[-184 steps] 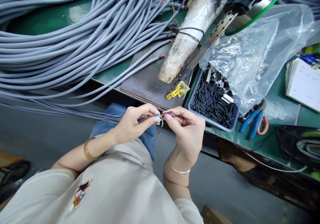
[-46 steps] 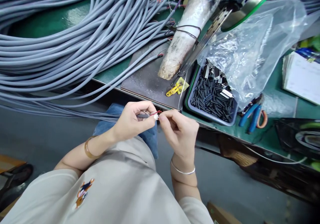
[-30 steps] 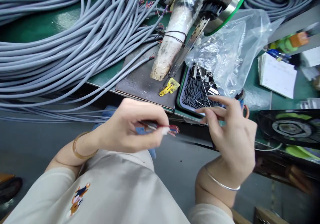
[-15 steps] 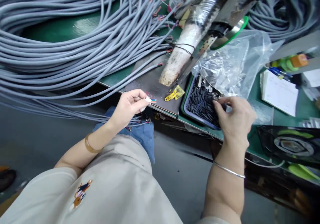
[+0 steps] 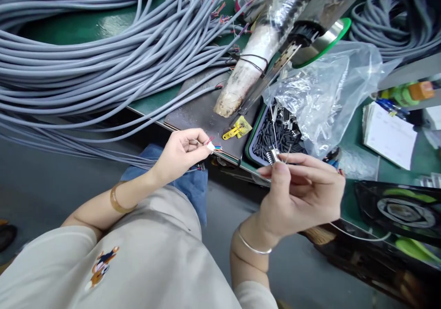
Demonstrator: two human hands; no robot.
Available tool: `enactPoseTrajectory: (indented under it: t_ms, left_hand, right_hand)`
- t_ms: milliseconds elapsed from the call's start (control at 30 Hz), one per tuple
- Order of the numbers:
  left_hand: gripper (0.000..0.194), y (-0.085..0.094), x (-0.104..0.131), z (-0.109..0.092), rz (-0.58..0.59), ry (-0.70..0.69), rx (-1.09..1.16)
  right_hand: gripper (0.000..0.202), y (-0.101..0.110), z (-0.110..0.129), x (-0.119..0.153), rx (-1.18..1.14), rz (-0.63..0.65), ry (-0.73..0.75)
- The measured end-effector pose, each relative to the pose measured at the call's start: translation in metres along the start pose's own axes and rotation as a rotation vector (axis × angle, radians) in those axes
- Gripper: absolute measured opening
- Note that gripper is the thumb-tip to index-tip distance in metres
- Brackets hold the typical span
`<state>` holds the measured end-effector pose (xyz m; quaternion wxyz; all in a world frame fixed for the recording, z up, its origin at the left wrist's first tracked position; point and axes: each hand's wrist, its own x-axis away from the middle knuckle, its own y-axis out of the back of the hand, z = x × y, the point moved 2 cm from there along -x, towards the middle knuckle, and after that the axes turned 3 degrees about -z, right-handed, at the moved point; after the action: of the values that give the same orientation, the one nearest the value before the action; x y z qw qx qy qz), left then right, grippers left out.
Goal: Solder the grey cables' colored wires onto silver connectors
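Left hand: closed in a pinch, coloured wires held by the mat's front edge | Right hand: partly curled, metal plug pinched at the tray's near side | Tray: filled with black tubes | Yellow clip: laid on the mat

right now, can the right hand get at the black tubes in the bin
Probably yes: the right hand looks close by, and the clear bag leaves many black tubes uncovered. The hand holds a metal connector, though, which could hamper picking.
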<state>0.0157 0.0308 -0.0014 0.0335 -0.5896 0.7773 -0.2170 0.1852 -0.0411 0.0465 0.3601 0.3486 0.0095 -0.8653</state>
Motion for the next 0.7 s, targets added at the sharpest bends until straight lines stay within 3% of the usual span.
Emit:
enactPoseTrajectory:
  t_ms: [100,167,367,467,567,633,700]
  left_hand:
    - [0.021,-0.001,0.000,-0.001,-0.010,-0.022,0.004]
    - [0.021,-0.001,0.000,-0.001,-0.011,-0.031,0.001]
    - [0.022,-0.003,0.000,0.000,-0.024,0.018,-0.007]
    - [0.022,-0.004,0.000,0.001,-0.024,0.030,0.006]
    - [0.024,-0.003,-0.002,0.000,-0.026,0.027,0.011]
    - [0.025,-0.002,-0.003,-0.001,-0.023,0.012,0.013]
    - [0.027,-0.001,-0.004,-0.002,-0.016,-0.001,0.011]
  right_hand:
    - [0.015,-0.012,-0.011,0.003,-0.054,-0.173,0.052]
    - [0.018,-0.017,-0.016,0.002,-0.073,-0.219,0.051]
    - [0.020,-0.017,-0.021,0.002,-0.131,-0.152,-0.016]
    - [0.020,-0.013,-0.023,0.004,-0.144,-0.050,-0.105]
    - [0.015,-0.009,-0.026,0.009,-0.115,0.163,-0.167]
    - [0.011,-0.008,-0.027,0.014,0.009,0.329,-0.078]
    - [0.014,-0.009,-0.027,0.020,0.154,0.453,0.128]
